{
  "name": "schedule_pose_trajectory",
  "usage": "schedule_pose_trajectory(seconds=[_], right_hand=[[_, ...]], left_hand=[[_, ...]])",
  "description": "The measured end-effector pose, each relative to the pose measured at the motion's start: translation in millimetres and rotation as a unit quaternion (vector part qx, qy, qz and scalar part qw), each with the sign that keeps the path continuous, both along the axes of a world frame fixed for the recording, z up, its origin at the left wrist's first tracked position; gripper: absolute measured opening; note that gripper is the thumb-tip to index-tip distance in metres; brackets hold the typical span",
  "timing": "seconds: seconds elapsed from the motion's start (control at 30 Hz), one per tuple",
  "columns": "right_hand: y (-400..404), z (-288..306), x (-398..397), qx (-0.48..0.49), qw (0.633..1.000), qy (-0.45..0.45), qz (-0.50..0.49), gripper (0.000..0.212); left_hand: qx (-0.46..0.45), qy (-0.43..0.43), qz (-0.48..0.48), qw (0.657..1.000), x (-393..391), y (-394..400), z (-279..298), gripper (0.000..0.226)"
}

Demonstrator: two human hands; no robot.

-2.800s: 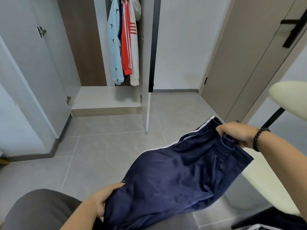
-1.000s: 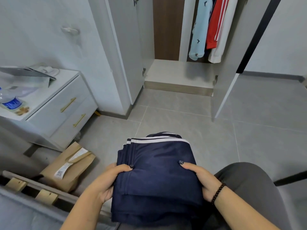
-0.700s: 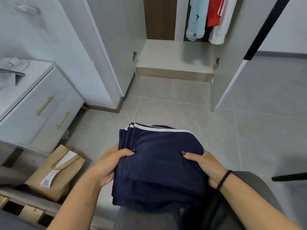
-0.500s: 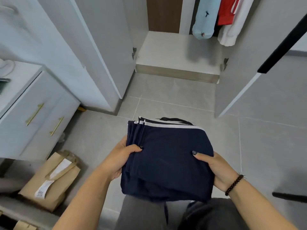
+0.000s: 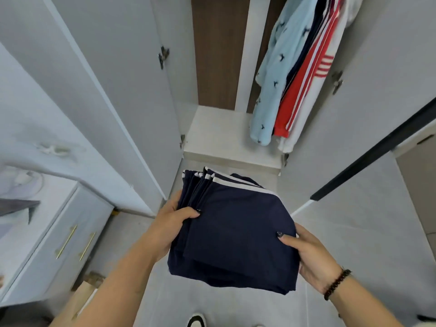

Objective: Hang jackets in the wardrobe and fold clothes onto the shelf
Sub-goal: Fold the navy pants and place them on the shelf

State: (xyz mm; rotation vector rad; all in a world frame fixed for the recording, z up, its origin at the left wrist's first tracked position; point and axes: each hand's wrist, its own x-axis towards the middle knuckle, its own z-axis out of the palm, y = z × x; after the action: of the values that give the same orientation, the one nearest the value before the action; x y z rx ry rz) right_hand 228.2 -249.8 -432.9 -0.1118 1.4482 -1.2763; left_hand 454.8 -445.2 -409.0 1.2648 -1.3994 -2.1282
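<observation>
A folded navy garment with white stripes (image 5: pixel 236 230) lies flat between both hands, held in the air in front of the open wardrobe. My left hand (image 5: pixel 169 227) grips its left edge, thumb on top. My right hand (image 5: pixel 311 258) grips its right edge, thumb on top, a dark bead bracelet on the wrist. Beyond the garment is the wardrobe's pale bottom shelf (image 5: pixel 219 135), bare. Above its right part hang a light blue jacket (image 5: pixel 271 83), a red jacket with white stripes (image 5: pixel 304 83) and a white garment (image 5: pixel 330 74).
The wardrobe doors stand open on the left (image 5: pixel 113 90) and right (image 5: pixel 368 119). A white drawer unit with gold handles (image 5: pixel 59 239) is at the left. A brown paper bag (image 5: pixel 85 296) lies on the grey tiled floor beside it.
The loose navy garment has been folded into a flat stack. I have stood up and come close to the wardrobe, carrying it forward in both hands.
</observation>
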Motion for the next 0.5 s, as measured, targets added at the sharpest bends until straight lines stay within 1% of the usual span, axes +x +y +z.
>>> schedule_pose_trajectory(seconds=[0.07, 0.13, 0.2, 0.23, 0.27, 0.3, 0.37, 0.43, 0.5], right_hand=[[-18, 42, -1, -0.004, 0.999, 0.046, -0.011, 0.036], [-35, 80, 1, -0.001, 0.994, 0.105, -0.026, 0.036], [-52, 112, 3, 0.014, 0.979, 0.201, -0.032, 0.045], [-63, 131, 4, 0.014, 0.964, 0.264, -0.029, 0.053], [-71, 147, 7, 0.005, 0.946, 0.323, -0.019, 0.06], [-80, 166, 11, -0.026, 0.928, 0.371, -0.007, 0.064], [-96, 202, 19, -0.127, 0.888, 0.438, 0.05, 0.065], [-111, 232, 25, -0.202, 0.831, 0.504, 0.12, 0.07], [-128, 251, 24, -0.251, 0.754, 0.588, 0.153, 0.087]], left_hand=[[-0.032, 0.006, -0.023, 0.999, -5, -18, 51, 0.043], [-0.065, 0.007, -0.032, 0.997, -11, -33, 97, 0.035], [-0.08, 0.019, -0.006, 0.997, -20, -46, 136, 0.027], [-0.091, 0.027, 0.012, 0.995, -26, -53, 156, 0.024], [-0.099, 0.031, 0.025, 0.994, -33, -57, 171, 0.021], [-0.108, 0.037, 0.036, 0.993, -41, -62, 189, 0.02], [-0.115, 0.059, 0.061, 0.99, -60, -69, 219, 0.014], [-0.097, 0.093, 0.091, 0.987, -82, -75, 244, 0.006], [-0.063, 0.128, 0.119, 0.983, -103, -81, 268, 0.014]])
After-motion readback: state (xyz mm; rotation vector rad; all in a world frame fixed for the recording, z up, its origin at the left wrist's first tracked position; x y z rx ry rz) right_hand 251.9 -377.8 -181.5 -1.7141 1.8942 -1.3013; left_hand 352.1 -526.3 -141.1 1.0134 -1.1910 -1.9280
